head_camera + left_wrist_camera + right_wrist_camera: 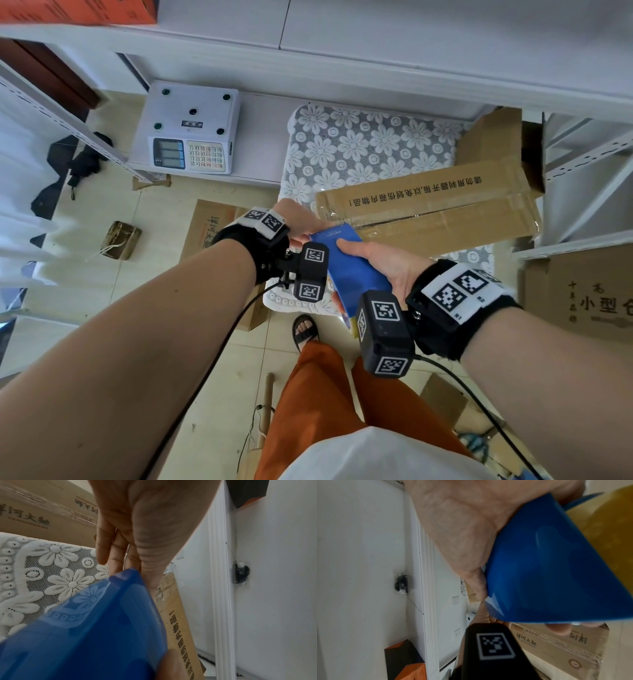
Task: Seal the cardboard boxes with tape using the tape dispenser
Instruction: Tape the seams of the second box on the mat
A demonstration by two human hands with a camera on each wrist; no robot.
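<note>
My right hand grips a blue tape dispenser around its body, just above the near edge of the lace-covered surface. The yellowish tape roll shows inside it in the right wrist view. At the dispenser's front end, my left hand pinches it with the thumb on one side and the fingers behind. A long cardboard box with printed characters lies flat just beyond, its centre seam covered in clear tape. The dispenser's tip is close to the box's near left corner.
The box rests on a table with a white flower lace cover. A white electronic scale stands at the back left. More cardboard boxes sit on the floor at left and right. Metal shelf frames flank both sides.
</note>
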